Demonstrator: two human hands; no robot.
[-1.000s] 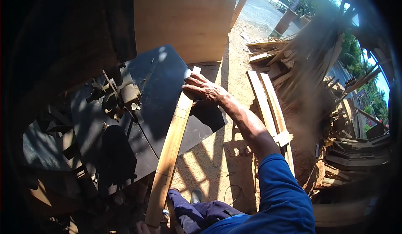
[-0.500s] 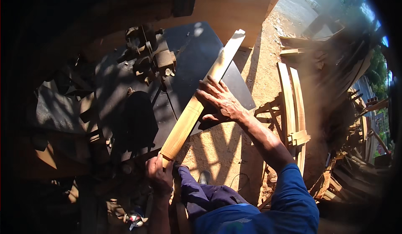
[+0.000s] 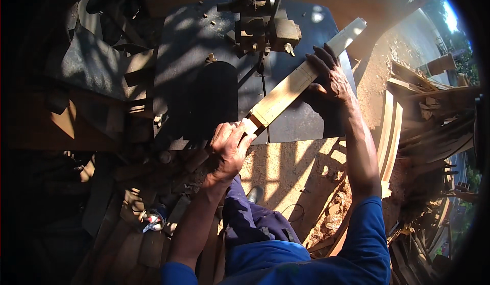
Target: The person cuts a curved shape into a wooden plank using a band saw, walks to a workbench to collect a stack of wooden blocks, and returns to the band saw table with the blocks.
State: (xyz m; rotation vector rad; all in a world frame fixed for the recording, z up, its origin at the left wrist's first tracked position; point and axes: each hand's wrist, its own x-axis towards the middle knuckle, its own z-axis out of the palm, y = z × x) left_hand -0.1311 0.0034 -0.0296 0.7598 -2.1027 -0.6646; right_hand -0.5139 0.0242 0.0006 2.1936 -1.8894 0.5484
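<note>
Your left hand (image 3: 230,146) has its thumb and fingers closed around the stepped, narrower near end of the pale plank (image 3: 288,93), right about the middle of the near edge of the dark table (image 3: 301,127). Your right hand (image 3: 334,78) is further up, fingers spread over the top of the wood and thumb down by its near side; can't tell if you're squeezing or just resting there. A few thin lines run across the plank's face.

Plank sits diagonally over the table, crossing the slot (image 3: 266,132) that runs in from the near edge, with its far end poking out past the right edge, close to the far right corner. Left of it you've got a metal machine head (image 3: 255,30) over the far half, plus a little wood offcut (image 3: 211,58) on the tabletop.

Off past the right edge there are two curved boards (image 3: 390,132) side by side, then a messy wood pile (image 3: 439,116). Sawdusty ground (image 3: 275,165) shows below the near edge, with your boot (image 3: 255,193) on it.
</note>
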